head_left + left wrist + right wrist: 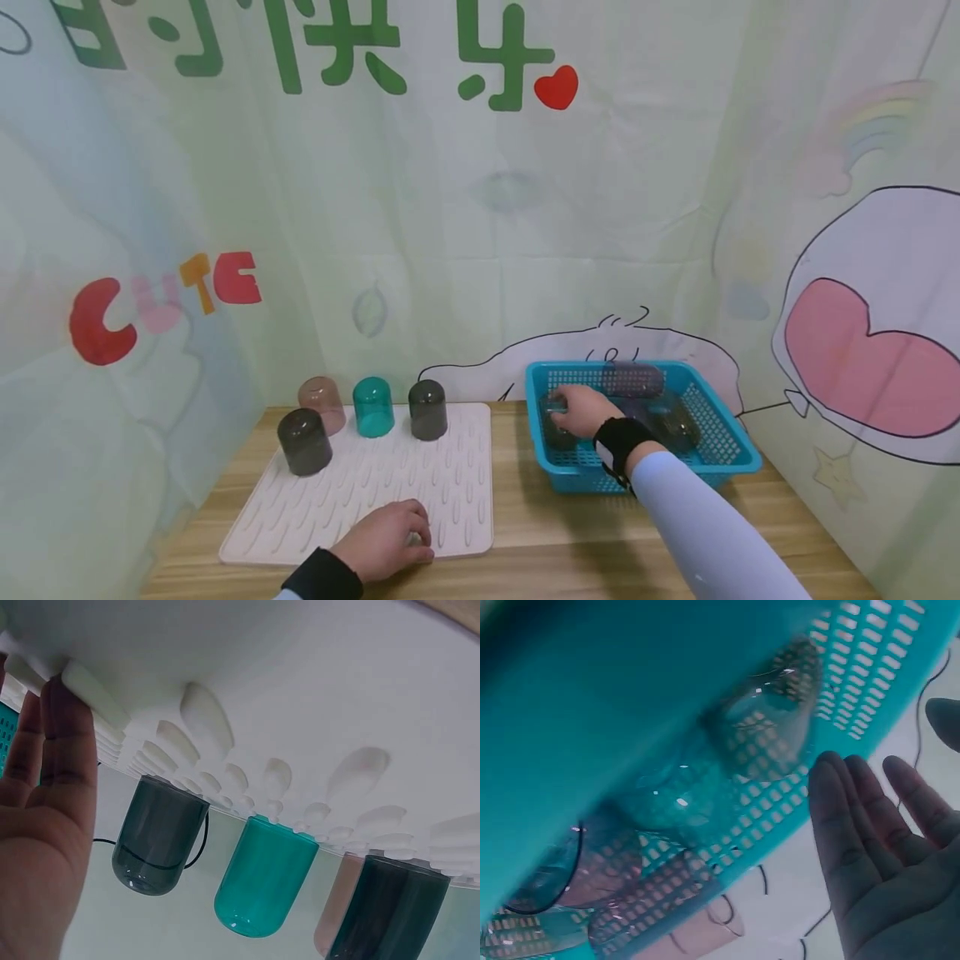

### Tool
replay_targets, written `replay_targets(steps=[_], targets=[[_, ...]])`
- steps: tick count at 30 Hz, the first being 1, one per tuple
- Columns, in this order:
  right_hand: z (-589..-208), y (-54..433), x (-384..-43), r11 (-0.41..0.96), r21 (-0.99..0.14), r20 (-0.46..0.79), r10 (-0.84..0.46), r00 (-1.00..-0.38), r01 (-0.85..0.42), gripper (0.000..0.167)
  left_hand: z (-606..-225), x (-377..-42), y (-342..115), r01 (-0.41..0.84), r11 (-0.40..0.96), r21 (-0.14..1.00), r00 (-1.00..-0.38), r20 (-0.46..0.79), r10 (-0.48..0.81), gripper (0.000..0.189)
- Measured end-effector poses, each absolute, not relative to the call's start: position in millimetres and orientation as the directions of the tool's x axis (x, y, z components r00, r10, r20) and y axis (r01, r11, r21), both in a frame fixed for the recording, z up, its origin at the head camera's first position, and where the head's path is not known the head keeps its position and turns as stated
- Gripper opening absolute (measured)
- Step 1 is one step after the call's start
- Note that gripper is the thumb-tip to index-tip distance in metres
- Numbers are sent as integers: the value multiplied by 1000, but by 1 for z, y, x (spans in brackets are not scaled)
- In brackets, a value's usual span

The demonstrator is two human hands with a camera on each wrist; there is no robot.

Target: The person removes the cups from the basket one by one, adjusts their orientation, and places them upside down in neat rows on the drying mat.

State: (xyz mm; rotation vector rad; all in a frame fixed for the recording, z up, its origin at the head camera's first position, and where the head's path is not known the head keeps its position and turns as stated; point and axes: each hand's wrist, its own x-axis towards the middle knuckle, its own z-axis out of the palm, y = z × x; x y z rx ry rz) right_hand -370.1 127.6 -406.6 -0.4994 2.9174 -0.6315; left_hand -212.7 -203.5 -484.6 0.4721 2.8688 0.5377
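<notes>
1. The right hand (587, 410) reaches into the blue basket (722, 433), over a smoky cup (557, 427) at its left end. The right wrist view shows the fingers nearly straight with nothing between them and the thumb; whether the fingertips touch that cup, I cannot tell.
2. Along the basket's far wall a purple cup (633, 380) lies on its side, with more see-through cups jumbled in front of it.
3. The left hand (384, 540) is loosely open and holds nothing — it rests at the near edge of the ridged white mat (457, 467).
4. Four cups stand mouth down at the mat's far side: a pink cup (322, 406), a teal cup (373, 407), a dark grey cup (427, 410) and, just in front of the pink one, a black-grey cup (304, 442).
5. Mat and basket sit apart on the wooden bench (517, 500) — basket to the right.
6. Behind hangs a pale printed cloth (450, 200).
</notes>
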Motion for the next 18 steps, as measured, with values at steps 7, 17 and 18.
replay_targets(steps=[7,17,18], targets=[[-409,129,-378,904,-353,-106,-296,-949,-242,54,-483,-212,-201,269,890,367,-935,-123,333,12],[-402,122,-380,917,-315,-156,-304,-940,-244,52,-486,-214,-204,283,892,352,-934,-111,340,11],[-402,122,-381,919,-305,-154,-308,-939,-251,52,-486,-214,-204,286,891,353,-933,-110,343,11]])
